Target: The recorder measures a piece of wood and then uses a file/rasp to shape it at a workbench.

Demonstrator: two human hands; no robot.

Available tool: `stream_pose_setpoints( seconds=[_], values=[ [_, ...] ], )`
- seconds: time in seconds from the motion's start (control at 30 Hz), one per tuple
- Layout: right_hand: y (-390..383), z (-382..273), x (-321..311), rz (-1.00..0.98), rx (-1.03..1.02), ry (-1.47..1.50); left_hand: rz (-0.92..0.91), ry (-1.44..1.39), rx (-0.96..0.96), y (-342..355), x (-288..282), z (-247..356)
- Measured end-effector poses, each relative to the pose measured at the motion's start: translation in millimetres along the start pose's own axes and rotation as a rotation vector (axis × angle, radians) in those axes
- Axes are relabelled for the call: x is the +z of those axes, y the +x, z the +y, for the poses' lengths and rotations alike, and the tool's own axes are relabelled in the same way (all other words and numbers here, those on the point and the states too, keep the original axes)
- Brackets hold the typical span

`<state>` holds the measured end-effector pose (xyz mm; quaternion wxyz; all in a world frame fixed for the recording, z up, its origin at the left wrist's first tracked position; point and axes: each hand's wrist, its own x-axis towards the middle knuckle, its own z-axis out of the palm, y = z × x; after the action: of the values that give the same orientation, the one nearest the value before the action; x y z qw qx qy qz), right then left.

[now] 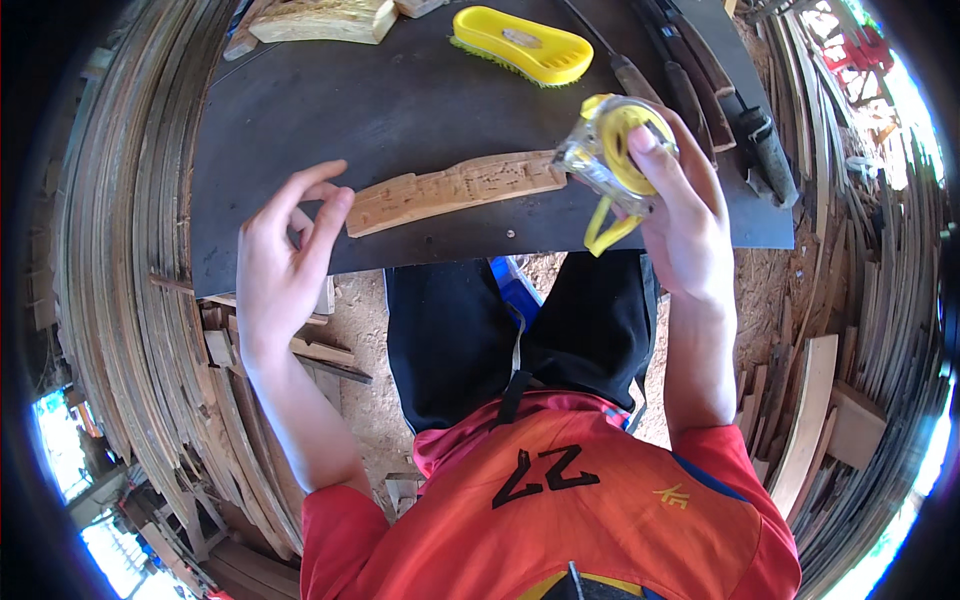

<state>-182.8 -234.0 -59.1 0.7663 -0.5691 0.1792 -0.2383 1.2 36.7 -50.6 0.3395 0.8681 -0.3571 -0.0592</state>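
Observation:
My right hand [685,205] grips a clear-and-yellow tape measure [625,150] with a yellow strap hanging below it, held over the right end of a narrow, uneven wooden piece [450,195]. That piece lies on the dark work surface [290,110] with small dark marks along its face. My left hand [290,240] is at the piece's left end, fingers loosely bent and apart, holding nothing; whether the thumb touches the wood I cannot tell.
A yellow brush [522,42] sits at the back, beside wood blocks [320,18] at back left. Long-handled tools [690,100] and a dark cylindrical tool [765,150] lie at the right. Stacked boards [120,250] flank both sides.

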Motion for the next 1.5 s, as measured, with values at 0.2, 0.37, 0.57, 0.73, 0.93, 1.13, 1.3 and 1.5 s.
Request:
stream_pose_setpoints(
  seconds=[0.2, 0.37, 0.57, 0.73, 0.93, 1.13, 1.3, 1.5],
  values=[
    [5, 4, -2, 0.019, -0.044, -0.101, 0.079, 0.028, -0.244, -4, 7, 18],
    [2, 0, -4, -0.002, -0.040, 0.038, 0.188, -0.143, -0.224, -2, 11, 28],
    [-8, -2, -9, 0.092, -0.082, -0.026, 0.215, -0.257, -0.121, -3, 25, 22],
    [-14, 1, -9, 0.105, -0.063, -0.116, 0.202, -0.328, -0.097, -8, 31, 14],
    [-13, 1, -17, 0.174, -0.202, -0.241, 0.233, -0.282, -0.089, -10, 31, 15],
    [-35, 5, -22, -0.229, -0.498, -0.497, 0.253, -0.455, 0.022, -34, 42, 38],
    [-25, 13, 2, -0.408, -0.819, -0.826, -0.099, -0.785, -0.014, -54, 73, 53],
    [-24, 19, -1, -0.422, -0.852, -0.959, -0.201, -0.880, -0.145, -44, 66, 45]
  ],
)
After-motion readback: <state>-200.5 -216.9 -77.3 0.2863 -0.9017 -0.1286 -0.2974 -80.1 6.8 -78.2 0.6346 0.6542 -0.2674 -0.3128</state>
